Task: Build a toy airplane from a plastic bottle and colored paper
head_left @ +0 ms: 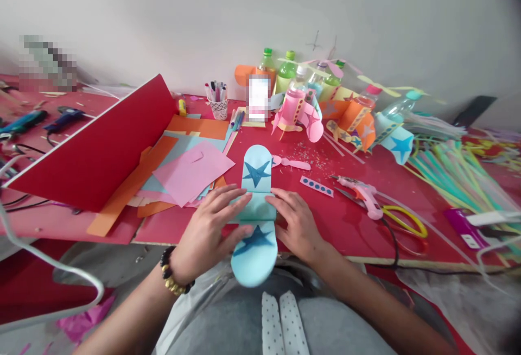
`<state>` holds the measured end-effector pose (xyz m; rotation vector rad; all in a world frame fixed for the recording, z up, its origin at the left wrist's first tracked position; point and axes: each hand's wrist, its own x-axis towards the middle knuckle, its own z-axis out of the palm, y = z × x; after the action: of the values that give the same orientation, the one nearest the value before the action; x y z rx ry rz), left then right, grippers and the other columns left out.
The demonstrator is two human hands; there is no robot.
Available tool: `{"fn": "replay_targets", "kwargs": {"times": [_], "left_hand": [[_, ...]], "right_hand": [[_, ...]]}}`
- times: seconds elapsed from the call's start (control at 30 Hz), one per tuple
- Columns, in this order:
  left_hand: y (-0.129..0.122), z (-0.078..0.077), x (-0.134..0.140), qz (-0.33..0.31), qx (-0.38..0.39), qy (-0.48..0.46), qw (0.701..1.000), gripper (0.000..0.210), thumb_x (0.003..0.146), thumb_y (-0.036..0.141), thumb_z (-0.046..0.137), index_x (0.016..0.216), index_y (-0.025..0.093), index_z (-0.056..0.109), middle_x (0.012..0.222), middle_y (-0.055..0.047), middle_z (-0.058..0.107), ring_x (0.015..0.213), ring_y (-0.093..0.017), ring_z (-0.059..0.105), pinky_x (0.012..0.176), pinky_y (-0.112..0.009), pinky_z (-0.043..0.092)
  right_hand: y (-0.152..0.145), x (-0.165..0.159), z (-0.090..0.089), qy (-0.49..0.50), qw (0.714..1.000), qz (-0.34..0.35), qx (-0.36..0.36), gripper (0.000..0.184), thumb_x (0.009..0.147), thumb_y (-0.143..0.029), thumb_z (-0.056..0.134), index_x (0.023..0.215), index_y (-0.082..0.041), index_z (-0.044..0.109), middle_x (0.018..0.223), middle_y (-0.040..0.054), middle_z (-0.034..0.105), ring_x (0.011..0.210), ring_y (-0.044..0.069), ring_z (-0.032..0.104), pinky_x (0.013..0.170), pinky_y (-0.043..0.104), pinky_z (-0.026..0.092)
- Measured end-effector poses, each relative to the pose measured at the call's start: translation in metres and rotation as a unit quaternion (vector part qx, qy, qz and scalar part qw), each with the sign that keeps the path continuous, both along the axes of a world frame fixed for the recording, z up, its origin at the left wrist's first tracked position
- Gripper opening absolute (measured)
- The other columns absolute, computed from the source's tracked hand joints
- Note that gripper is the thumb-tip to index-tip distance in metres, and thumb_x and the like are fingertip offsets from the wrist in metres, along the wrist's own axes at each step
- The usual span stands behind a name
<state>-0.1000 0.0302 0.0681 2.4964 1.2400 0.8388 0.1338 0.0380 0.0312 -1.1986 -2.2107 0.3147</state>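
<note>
A light blue paper cutout [259,208] with rounded ends lies in front of me, creased across its middle, with a dark blue star on each end section. Its near end sticks out past the table edge. My left hand [217,222] grips the left side of the middle section, thumb on the near flap. On the right side, my right hand [296,222] holds the same paper by its edge with bent fingers. Just beyond lies a pink paper propeller [291,163]. A pink strip with blue dots [316,186] rests right of my right hand.
A pink glue gun [366,195] and yellow-handled scissors [407,220] lie to the right. Coloured paper sheets [195,170] and a red board [106,149] are left. Decorated bottles [299,100], a pen cup [218,108] and a phone [258,97] stand behind.
</note>
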Motion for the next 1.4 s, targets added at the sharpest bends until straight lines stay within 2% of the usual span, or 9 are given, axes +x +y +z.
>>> {"fn": "replay_targets", "kwargs": {"times": [0.1, 0.2, 0.3, 0.47, 0.6, 0.73, 0.93, 1.1, 1.4], "left_hand": [[0.005, -0.003, 0.007, -0.02, -0.006, 0.141, 0.99, 0.073, 0.084, 0.059, 0.056, 0.146, 0.025, 0.037, 0.148, -0.008, 0.044, 0.137, -0.033, 0.034, 0.112, -0.056, 0.026], [0.004, -0.01, 0.007, -0.02, 0.018, 0.202, 0.979, 0.079, 0.084, 0.063, 0.052, 0.15, 0.027, 0.027, 0.152, -0.006, 0.037, 0.14, -0.031, 0.032, 0.115, -0.054, 0.017], [0.002, -0.016, 0.004, -0.015, 0.042, 0.227, 0.973, 0.081, 0.084, 0.064, 0.049, 0.151, 0.027, 0.023, 0.154, -0.005, 0.032, 0.141, -0.029, 0.031, 0.116, -0.049, 0.017], [0.003, -0.017, 0.006, -0.002, 0.06, 0.238, 0.969, 0.082, 0.083, 0.068, 0.045, 0.151, 0.025, 0.025, 0.155, -0.007, 0.03, 0.138, -0.03, 0.034, 0.112, -0.047, 0.023], [0.005, -0.015, 0.009, 0.01, 0.064, 0.238, 0.969, 0.082, 0.083, 0.067, 0.048, 0.15, 0.025, 0.027, 0.154, -0.006, 0.033, 0.137, -0.03, 0.036, 0.111, -0.046, 0.025], [0.005, -0.015, 0.009, 0.005, 0.064, 0.236, 0.97, 0.08, 0.084, 0.066, 0.047, 0.15, 0.025, 0.028, 0.153, -0.006, 0.034, 0.136, -0.031, 0.037, 0.111, -0.046, 0.026], [0.006, -0.014, 0.009, 0.004, 0.067, 0.237, 0.969, 0.079, 0.085, 0.065, 0.047, 0.15, 0.025, 0.03, 0.153, -0.006, 0.035, 0.136, -0.031, 0.038, 0.11, -0.046, 0.029], [0.005, -0.015, 0.011, 0.018, 0.07, 0.242, 0.968, 0.073, 0.087, 0.056, 0.053, 0.149, 0.026, 0.03, 0.152, -0.005, 0.036, 0.135, -0.03, 0.04, 0.11, -0.046, 0.031], [0.008, -0.021, 0.011, 0.022, 0.084, 0.237, 0.968, 0.067, 0.09, 0.047, 0.053, 0.149, 0.025, 0.031, 0.15, -0.007, 0.04, 0.133, -0.03, 0.043, 0.107, -0.047, 0.034]], "right_hand": [[0.0, 0.0, -0.001, -0.013, 1.0, 0.001, 0.0, 0.049, 0.082, -0.013, 0.059, 0.129, -0.02, 0.053, 0.135, 0.0106, 0.052, 0.12, 0.029, 0.049, 0.103, 0.047, 0.041], [0.0, 0.001, -0.002, -0.022, 1.0, 0.001, 0.002, 0.053, 0.08, -0.01, 0.06, 0.131, -0.02, 0.052, 0.135, 0.0103, 0.052, 0.121, 0.029, 0.048, 0.104, 0.048, 0.04], [0.0, 0.002, -0.002, -0.018, 1.0, 0.005, 0.01, 0.056, 0.079, -0.009, 0.061, 0.132, -0.022, 0.051, 0.135, 0.0098, 0.052, 0.121, 0.028, 0.048, 0.103, 0.048, 0.041], [0.004, 0.004, -0.004, -0.016, 1.0, 0.011, 0.005, 0.057, 0.079, -0.01, 0.062, 0.134, -0.021, 0.051, 0.136, 0.0098, 0.051, 0.123, 0.028, 0.047, 0.106, 0.048, 0.039], [0.003, 0.01, -0.001, -0.011, 0.999, 0.038, 0.002, 0.058, 0.079, -0.006, 0.056, 0.134, -0.022, 0.05, 0.141, 0.0097, 0.047, 0.131, 0.027, 0.041, 0.113, 0.05, 0.03], [-0.002, 0.018, 0.007, 0.032, 0.996, 0.076, -0.023, 0.063, 0.078, -0.007, 0.054, 0.139, -0.023, 0.043, 0.147, 0.0079, 0.04, 0.138, 0.026, 0.032, 0.116, 0.052, 0.023], [0.001, 0.015, 0.003, 0.05, 0.998, 0.043, -0.02, 0.059, 0.086, -0.029, 0.065, 0.14, -0.024, 0.041, 0.142, 0.0089, 0.047, 0.134, 0.026, 0.038, 0.114, 0.049, 0.029], [0.002, 0.008, -0.005, 0.029, 0.999, 0.019, -0.004, 0.059, 0.086, -0.026, 0.066, 0.14, -0.025, 0.041, 0.139, 0.0096, 0.05, 0.131, 0.027, 0.042, 0.111, 0.051, 0.033], [0.001, 0.007, -0.005, 0.018, 1.0, 0.012, -0.002, 0.054, 0.086, -0.025, 0.064, 0.137, -0.023, 0.044, 0.137, 0.0103, 0.051, 0.128, 0.028, 0.045, 0.109, 0.051, 0.036]]}}
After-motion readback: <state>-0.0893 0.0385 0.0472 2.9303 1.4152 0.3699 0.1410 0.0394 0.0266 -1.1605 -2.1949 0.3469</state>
